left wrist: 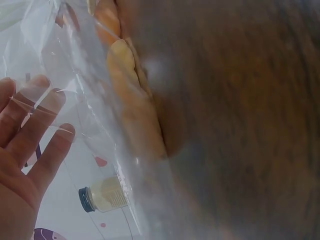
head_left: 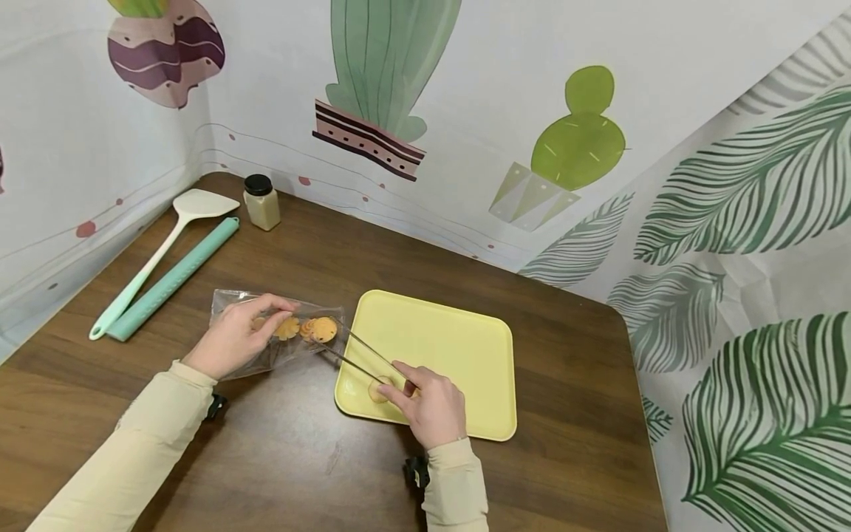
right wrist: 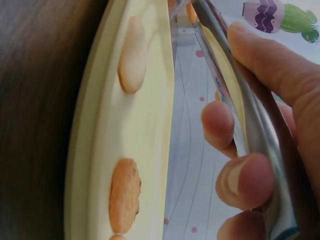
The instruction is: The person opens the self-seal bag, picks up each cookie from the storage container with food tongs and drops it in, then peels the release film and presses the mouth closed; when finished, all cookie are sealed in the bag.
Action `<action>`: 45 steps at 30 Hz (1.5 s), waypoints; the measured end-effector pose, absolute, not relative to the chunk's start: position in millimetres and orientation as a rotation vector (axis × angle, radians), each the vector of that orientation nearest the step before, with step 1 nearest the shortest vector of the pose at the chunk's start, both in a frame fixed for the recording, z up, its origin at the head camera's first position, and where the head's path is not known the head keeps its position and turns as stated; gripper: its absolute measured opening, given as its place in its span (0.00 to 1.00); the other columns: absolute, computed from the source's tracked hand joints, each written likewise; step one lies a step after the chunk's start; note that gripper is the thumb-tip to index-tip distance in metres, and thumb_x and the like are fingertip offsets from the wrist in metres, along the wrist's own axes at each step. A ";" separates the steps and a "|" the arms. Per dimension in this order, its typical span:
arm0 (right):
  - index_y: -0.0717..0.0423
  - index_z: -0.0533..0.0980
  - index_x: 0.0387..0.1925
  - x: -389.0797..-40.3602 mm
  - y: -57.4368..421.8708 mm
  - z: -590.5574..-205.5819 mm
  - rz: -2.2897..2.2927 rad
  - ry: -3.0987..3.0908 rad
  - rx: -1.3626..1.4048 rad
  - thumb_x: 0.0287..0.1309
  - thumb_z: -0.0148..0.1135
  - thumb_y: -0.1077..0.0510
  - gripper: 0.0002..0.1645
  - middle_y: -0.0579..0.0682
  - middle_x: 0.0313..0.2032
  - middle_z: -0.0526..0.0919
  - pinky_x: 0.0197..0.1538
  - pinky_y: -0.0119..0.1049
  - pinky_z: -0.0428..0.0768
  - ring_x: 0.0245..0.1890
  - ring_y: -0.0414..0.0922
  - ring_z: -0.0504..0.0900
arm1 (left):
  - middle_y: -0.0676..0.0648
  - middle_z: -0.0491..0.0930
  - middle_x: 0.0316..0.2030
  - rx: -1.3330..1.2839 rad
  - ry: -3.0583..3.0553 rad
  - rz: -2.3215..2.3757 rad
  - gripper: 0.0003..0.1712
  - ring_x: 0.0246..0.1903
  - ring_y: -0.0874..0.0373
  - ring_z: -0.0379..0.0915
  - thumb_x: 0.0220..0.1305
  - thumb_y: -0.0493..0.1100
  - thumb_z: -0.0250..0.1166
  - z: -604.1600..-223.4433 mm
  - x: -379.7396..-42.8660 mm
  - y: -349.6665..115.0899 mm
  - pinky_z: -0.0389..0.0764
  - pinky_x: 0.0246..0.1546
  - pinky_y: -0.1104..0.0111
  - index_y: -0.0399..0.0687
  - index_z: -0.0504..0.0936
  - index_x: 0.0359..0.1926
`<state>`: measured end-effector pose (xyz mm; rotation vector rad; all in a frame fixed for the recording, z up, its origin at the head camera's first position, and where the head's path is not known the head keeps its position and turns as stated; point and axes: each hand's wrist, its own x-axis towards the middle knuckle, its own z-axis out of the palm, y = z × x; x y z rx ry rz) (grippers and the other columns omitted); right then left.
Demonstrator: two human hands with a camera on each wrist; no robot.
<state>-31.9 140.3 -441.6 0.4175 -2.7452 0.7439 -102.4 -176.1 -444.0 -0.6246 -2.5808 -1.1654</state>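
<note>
My left hand [head_left: 234,338] pinches the upper film of a clear plastic bag [head_left: 229,298] between thumb and forefinger. Inside the bag lie several round orange-brown cookies [head_left: 323,329], which appear blurred through the plastic in the left wrist view [left wrist: 132,107]. Metal tongs [head_left: 360,367] are gripped in my right hand [head_left: 435,406], their arms spread and their tips at the bag's right end by the cookies. Whether the tips touch a cookie, I cannot tell. Below my right hand, the yellow tray [head_left: 459,347] bears a few cookies [right wrist: 125,197], partly hidden in the head view.
Left of the bag lie a white-and-mint spatula [head_left: 156,255] and a green stick-shaped item [head_left: 176,281]. A black-lidded jar [head_left: 262,203] stands at the back left. Patterned sheets [head_left: 465,89] border the wooden table [head_left: 565,369] behind and at the sides.
</note>
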 end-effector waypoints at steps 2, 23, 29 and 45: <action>0.44 0.86 0.44 -32.3 138.2 -441.5 0.739 -2.746 0.423 0.46 0.73 0.38 0.25 0.32 0.17 0.71 0.17 0.26 0.60 0.13 0.30 0.57 | 0.46 0.84 0.45 -0.627 -2.583 -1.167 0.08 0.43 0.50 0.81 0.68 0.35 0.61 -444.2 -102.4 -176.3 0.81 0.36 0.53 0.44 0.82 0.46; 0.43 0.85 0.46 -39.6 122.1 -440.1 0.727 -2.764 0.536 0.47 0.73 0.38 0.25 0.32 0.17 0.71 0.14 0.25 0.56 0.12 0.30 0.57 | 0.50 0.85 0.45 -0.652 -2.574 -1.160 0.07 0.43 0.54 0.81 0.68 0.35 0.61 -443.2 -103.0 -175.0 0.80 0.38 0.56 0.46 0.83 0.45; 0.43 0.85 0.46 -41.1 116.4 -439.5 0.706 -2.734 0.581 0.47 0.73 0.38 0.26 0.32 0.17 0.72 0.16 0.24 0.59 0.13 0.30 0.61 | 0.49 0.85 0.45 -0.654 -2.587 -1.161 0.08 0.43 0.53 0.81 0.69 0.36 0.60 -441.7 -101.2 -175.3 0.80 0.38 0.55 0.46 0.82 0.45; 0.42 0.85 0.47 -41.5 109.7 -440.2 0.614 -2.762 0.606 0.47 0.71 0.35 0.27 0.33 0.17 0.72 0.17 0.26 0.62 0.13 0.29 0.63 | 0.47 0.85 0.44 -0.649 -2.572 -1.137 0.07 0.41 0.55 0.80 0.68 0.35 0.61 -442.2 -101.0 -174.9 0.77 0.33 0.60 0.45 0.83 0.45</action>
